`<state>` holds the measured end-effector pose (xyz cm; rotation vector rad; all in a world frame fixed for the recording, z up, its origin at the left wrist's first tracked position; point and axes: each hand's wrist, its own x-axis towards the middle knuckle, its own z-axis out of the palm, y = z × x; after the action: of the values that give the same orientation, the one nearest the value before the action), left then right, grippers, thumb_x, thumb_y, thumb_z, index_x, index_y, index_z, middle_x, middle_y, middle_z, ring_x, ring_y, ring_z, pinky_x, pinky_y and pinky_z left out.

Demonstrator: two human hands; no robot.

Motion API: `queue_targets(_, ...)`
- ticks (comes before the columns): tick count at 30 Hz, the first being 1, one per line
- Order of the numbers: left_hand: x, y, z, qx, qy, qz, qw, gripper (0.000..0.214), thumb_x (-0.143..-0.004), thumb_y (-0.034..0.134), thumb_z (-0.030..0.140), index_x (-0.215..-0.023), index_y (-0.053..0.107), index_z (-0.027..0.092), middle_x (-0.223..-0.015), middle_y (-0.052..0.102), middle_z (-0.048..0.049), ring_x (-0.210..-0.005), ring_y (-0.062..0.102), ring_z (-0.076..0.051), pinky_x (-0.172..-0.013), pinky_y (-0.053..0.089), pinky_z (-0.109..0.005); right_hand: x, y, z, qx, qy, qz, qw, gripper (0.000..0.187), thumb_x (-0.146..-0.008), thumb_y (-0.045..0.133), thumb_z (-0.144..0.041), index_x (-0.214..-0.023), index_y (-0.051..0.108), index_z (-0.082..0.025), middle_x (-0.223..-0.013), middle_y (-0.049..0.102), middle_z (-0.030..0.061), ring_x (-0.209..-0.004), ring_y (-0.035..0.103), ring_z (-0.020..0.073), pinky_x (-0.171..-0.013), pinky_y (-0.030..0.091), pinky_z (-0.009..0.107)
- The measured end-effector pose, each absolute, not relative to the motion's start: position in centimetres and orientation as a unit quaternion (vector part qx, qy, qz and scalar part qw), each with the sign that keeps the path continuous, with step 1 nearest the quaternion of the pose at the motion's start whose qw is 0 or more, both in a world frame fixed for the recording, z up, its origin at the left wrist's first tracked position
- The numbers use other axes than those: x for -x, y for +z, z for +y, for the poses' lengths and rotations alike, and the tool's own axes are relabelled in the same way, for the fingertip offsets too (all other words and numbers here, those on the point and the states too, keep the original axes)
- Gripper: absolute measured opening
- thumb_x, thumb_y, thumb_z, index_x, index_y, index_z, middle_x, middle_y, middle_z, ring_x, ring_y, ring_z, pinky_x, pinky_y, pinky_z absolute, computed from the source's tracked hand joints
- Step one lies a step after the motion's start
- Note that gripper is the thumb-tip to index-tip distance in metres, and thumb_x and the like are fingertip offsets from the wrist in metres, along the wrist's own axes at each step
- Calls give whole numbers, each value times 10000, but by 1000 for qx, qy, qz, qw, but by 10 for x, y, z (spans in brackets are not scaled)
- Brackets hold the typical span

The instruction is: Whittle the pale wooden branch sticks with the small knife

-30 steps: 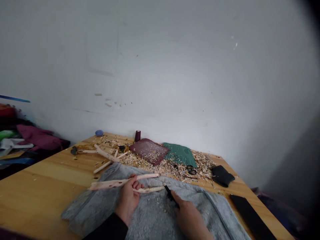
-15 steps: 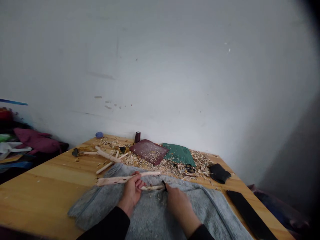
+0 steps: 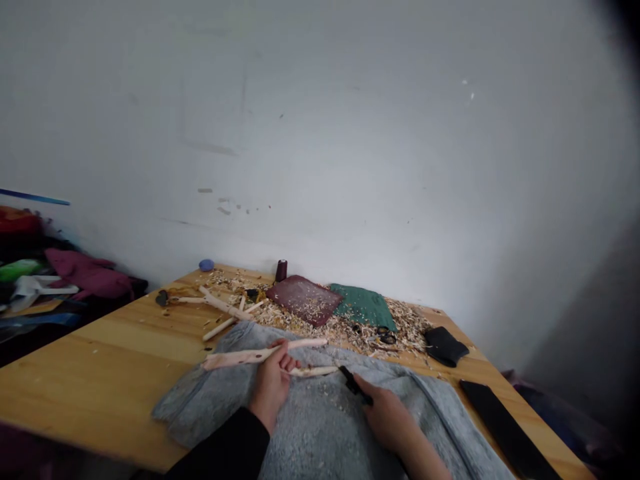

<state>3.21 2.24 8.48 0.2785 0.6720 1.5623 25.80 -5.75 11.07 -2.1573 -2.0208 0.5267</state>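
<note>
My left hand (image 3: 275,377) is closed around a pale, bark-stripped forked branch (image 3: 235,359). One thick end sticks out to the left, and two thinner prongs run to the right. The lower prong (image 3: 317,371) points toward my right hand (image 3: 387,410). That hand is wrapped around a small black cutting tool (image 3: 351,381), whose exact kind is unclear. The tool's front end is at the tip of the lower prong; whether they touch cannot be made out. Beneath both hands lies a grey cloth (image 3: 320,427).
On the wooden table (image 3: 90,380), several peeled sticks (image 3: 227,309) lie at the left. Behind the cloth are wood shavings (image 3: 410,327), a maroon sheet (image 3: 300,297), a green cloth (image 3: 365,305), scissors (image 3: 385,335) and a thread spool (image 3: 281,270). Black flat objects (image 3: 505,427) lie right.
My right hand has moved right and toward me, drawing the black tool out to the prong's tip, so more of the tool shows. My left hand keeps its hold. The view has shifted slightly.
</note>
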Motion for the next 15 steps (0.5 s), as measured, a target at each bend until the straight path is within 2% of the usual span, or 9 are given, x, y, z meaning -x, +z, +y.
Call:
queue_targets(3, -26, 86, 25, -98, 681, 288, 666, 357, -661, 793, 177, -669, 439, 223, -429, 305, 152, -371, 330, -52, -546, 469, -251, -268, 109, -66, 724, 190, -657, 91, 695, -814, 470, -97, -1482, 469, -289, -1282, 697, 60, -1157, 658, 207, -972, 468, 302)
queue_targets(5, -26, 88, 24, -98, 663, 279, 688, 327, -704, 777, 180, -671, 454, 218, -438, 297, 149, -373, 325, -53, -568, 490, -271, -270, 113, -71, 731, 211, -640, 107, 668, -844, 476, -149, -1496, 449, -287, -1163, 750, 51, -973, 729, 209, -886, 515, 302)
queue_targets(8, -31, 88, 21, -100, 638, 279, 710, 267, -716, 770, 171, -712, 506, 209, -444, 275, 155, -362, 316, -55, -554, 479, -282, -272, 119, -78, 746, 239, -609, 127, 653, -883, 468, -231, -1529, 390, -286, -966, 787, 29, -734, 743, 202, -763, 546, 300)
queue_targets(11, -36, 86, 22, -90, 634, 291, 711, 286, -680, 783, 139, -731, 511, 210, -444, 274, 161, -357, 320, -54, -533, 451, -265, -272, 122, -87, 747, 220, -611, 139, 638, -885, 460, -233, -1520, 413, -280, -964, 784, 37, -848, 744, 215, -805, 532, 291)
queue_targets(15, -37, 84, 24, -81, 635, 300, 707, 273, -672, 770, 122, -752, 525, 212, -438, 288, 160, -357, 323, -53, -519, 429, -251, -266, 117, -95, 734, 203, -635, 127, 655, -856, 479, -148, -1491, 458, -304, -1130, 756, 56, -1076, 692, 223, -898, 492, 286)
